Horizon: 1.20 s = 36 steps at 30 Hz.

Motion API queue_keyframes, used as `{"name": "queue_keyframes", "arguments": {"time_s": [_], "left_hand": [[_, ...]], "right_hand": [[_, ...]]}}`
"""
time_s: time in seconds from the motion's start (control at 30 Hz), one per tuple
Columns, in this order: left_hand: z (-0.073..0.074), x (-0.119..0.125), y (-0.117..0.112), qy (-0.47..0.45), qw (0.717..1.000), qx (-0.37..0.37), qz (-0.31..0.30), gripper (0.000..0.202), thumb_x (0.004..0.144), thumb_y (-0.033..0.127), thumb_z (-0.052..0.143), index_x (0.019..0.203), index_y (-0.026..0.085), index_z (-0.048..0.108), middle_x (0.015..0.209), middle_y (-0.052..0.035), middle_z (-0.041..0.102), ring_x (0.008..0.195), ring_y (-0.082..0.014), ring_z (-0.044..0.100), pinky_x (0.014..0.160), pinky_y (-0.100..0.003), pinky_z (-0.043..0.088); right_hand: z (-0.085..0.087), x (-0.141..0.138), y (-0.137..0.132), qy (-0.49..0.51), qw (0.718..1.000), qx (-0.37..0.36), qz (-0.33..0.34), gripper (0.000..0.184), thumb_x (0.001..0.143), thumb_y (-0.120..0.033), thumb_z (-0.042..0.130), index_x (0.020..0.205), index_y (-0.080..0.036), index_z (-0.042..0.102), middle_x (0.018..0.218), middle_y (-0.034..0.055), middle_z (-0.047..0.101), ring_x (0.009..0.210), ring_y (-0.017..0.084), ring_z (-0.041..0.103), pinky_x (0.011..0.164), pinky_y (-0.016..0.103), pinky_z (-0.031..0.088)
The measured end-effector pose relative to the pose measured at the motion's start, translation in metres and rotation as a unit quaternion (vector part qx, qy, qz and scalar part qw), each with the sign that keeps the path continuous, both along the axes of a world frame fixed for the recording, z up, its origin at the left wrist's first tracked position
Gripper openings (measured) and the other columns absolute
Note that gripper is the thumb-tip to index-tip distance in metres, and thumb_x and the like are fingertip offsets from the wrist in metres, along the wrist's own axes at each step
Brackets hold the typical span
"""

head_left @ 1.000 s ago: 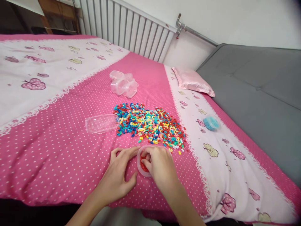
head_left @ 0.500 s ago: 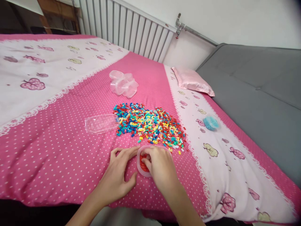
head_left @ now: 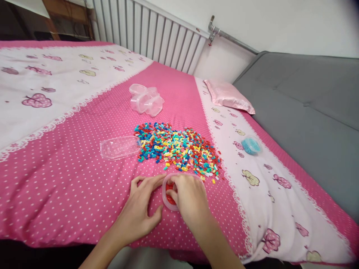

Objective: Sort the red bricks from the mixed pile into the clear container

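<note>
A small clear plastic tub [head_left: 171, 207] with red toy bricks [head_left: 169, 186] inside stands close to me on the pink bedspread. My right hand [head_left: 188, 192] reaches down into it, thumb and fingers curled together among the red bricks; its fingertips are partly hidden, so I cannot make out what they pinch. To the left, my left hand [head_left: 143, 205] rests with fingers apart, its index fingertip at the tub's rim and nothing held. Just beyond both hands spreads a loose pile of small multicoloured bricks [head_left: 179, 145].
A clear oblong lid [head_left: 120, 148] lies left of the pile, touching its edge. Several clear tubs [head_left: 146, 100] are bunched farther back. On the right sits a tub of blue bricks [head_left: 251, 145]. A pink pillow [head_left: 228, 96] leans near the grey headboard [head_left: 303, 112].
Hardly anything differs. The right hand's fingers shift slightly inside the tub; the left hand keeps its place, and the whole view moves a touch.
</note>
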<state>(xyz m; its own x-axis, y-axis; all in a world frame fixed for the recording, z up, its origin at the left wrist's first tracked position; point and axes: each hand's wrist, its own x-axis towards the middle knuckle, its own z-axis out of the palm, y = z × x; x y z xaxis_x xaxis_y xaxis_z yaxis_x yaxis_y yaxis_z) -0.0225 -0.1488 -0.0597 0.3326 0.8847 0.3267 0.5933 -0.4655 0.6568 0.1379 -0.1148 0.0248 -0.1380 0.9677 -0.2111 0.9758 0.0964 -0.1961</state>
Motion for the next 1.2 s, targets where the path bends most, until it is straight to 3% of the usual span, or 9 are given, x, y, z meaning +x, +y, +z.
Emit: {"name": "queue_keyframes", "arguments": {"time_s": [0.3, 0.57, 0.83, 1.03, 1.2], "left_hand": [[0.0, 0.0, 0.001, 0.014, 1.0, -0.001, -0.003, 0.077, 0.081, 0.011, 0.055, 0.151, 0.03, 0.031, 0.148, -0.0068, 0.053, 0.126, -0.0302, 0.05, 0.11, -0.051, 0.034], [0.002, 0.0, 0.001, 0.013, 1.0, 0.008, -0.002, 0.069, 0.083, 0.015, 0.055, 0.147, 0.029, 0.032, 0.142, -0.0085, 0.057, 0.122, -0.0305, 0.053, 0.108, -0.052, 0.036], [0.002, 0.0, 0.001, 0.004, 1.0, -0.002, 0.004, 0.074, 0.081, 0.014, 0.056, 0.15, 0.03, 0.032, 0.142, -0.0074, 0.058, 0.122, -0.0319, 0.052, 0.108, -0.052, 0.038], [0.002, 0.0, 0.0, 0.003, 1.0, 0.009, 0.004, 0.073, 0.082, 0.014, 0.055, 0.149, 0.03, 0.033, 0.141, -0.0067, 0.059, 0.121, -0.0305, 0.053, 0.107, -0.051, 0.038], [0.002, 0.0, 0.0, 0.012, 1.0, 0.005, 0.001, 0.078, 0.082, 0.014, 0.056, 0.152, 0.031, 0.029, 0.144, -0.0074, 0.056, 0.123, -0.0308, 0.053, 0.109, -0.052, 0.036]], "right_hand": [[0.003, 0.017, -0.004, 0.115, 0.992, 0.041, -0.007, 0.023, 0.087, -0.01, 0.066, 0.093, -0.027, 0.08, 0.085, 0.0014, 0.08, 0.077, 0.017, 0.071, 0.071, 0.025, 0.043], [0.006, 0.009, 0.001, 0.096, 0.995, 0.002, 0.037, 0.024, 0.086, -0.006, 0.064, 0.085, -0.026, 0.079, 0.091, 0.0013, 0.08, 0.087, 0.018, 0.072, 0.075, 0.026, 0.041], [-0.001, -0.001, -0.005, 0.031, 0.998, 0.04, -0.024, 0.017, 0.091, -0.012, 0.063, 0.088, -0.024, 0.075, 0.089, 0.0031, 0.08, 0.084, 0.02, 0.072, 0.068, 0.029, 0.037], [-0.002, 0.006, -0.01, 0.102, 0.994, 0.032, -0.007, 0.023, 0.077, -0.003, 0.075, 0.08, -0.025, 0.07, 0.085, -0.0028, 0.077, 0.08, 0.016, 0.069, 0.068, 0.025, 0.037], [-0.007, 0.002, -0.008, 0.077, 0.997, 0.032, 0.005, 0.02, 0.077, -0.005, 0.075, 0.081, -0.025, 0.07, 0.087, -0.0013, 0.077, 0.081, 0.017, 0.068, 0.065, 0.027, 0.034]]}}
